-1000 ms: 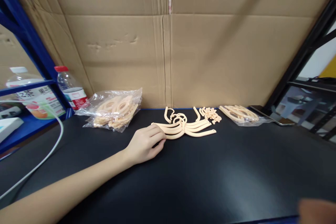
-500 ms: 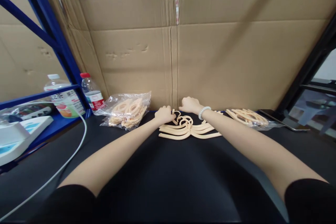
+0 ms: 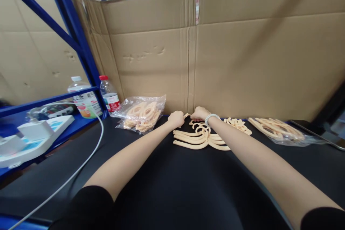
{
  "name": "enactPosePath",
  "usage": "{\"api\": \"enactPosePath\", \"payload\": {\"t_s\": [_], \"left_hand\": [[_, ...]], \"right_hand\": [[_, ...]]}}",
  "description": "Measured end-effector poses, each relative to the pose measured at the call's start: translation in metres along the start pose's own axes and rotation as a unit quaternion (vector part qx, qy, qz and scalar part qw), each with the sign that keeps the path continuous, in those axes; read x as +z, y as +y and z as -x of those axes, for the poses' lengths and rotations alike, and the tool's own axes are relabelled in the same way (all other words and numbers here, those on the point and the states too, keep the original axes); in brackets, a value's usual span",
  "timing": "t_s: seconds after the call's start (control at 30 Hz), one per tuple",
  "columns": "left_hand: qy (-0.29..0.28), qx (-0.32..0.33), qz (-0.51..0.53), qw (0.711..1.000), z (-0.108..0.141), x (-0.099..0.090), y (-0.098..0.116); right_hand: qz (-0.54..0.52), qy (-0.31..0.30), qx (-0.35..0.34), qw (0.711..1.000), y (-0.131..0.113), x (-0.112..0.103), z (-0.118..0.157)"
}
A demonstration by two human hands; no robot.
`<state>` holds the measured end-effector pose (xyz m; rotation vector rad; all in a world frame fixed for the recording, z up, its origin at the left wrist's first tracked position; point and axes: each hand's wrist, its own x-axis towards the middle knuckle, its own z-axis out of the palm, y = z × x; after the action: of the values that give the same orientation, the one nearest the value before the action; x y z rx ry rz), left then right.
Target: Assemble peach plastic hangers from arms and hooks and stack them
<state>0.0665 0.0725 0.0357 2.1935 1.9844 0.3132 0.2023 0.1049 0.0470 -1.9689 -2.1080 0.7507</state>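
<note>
Near the back of the black table, my left hand point(image 3: 176, 119) is closed around one end of a small cream plastic piece point(image 3: 187, 115), which looks like part of a folding hanger. My right hand point(image 3: 200, 114), with a beaded bracelet at the wrist, is closed at the piece's other end; its fingers are partly hidden. Just in front of both hands lies a row of cream folding hangers point(image 3: 192, 146), arms spread and rings meeting in the middle. My right forearm hides part of their right side. Several more curved cream pieces point(image 3: 237, 124) lie beyond that forearm.
To the left is a clear bag of cream parts point(image 3: 142, 113), near a red-capped bottle point(image 3: 109, 95). A flatter bag of hangers point(image 3: 277, 128) and a dark tablet-like slab point(image 3: 315, 133) lie right. Cardboard point(image 3: 151, 61) walls the back. A white cable point(image 3: 88, 151) crosses the left side.
The view has swung left. My hands have come closer together, and the small cream piece now shows between them. More curved pieces show beyond my right forearm.
</note>
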Motion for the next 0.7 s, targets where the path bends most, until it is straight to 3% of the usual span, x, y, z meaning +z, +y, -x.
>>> {"api": "enactPosePath", "payload": {"t_s": [0.17, 0.33, 0.53, 0.7], "left_hand": [[0.009, 0.0, 0.078, 0.997, 0.004, -0.011, -0.014], [0.009, 0.017, 0.214, 0.977, 0.025, -0.015, -0.015], [-0.015, 0.05, 0.403, 0.914, 0.065, -0.014, 0.001], [-0.085, 0.096, 0.518, 0.846, 0.113, -0.006, 0.016]], "right_hand": [[-0.143, 0.013, 0.002, 0.99, 0.01, -0.012, 0.007], [-0.285, 0.03, -0.007, 0.958, 0.035, -0.031, 0.026], [-0.42, 0.061, -0.062, 0.903, 0.062, -0.031, 0.074], [-0.452, 0.019, -0.111, 0.885, 0.08, -0.013, 0.128]]}}
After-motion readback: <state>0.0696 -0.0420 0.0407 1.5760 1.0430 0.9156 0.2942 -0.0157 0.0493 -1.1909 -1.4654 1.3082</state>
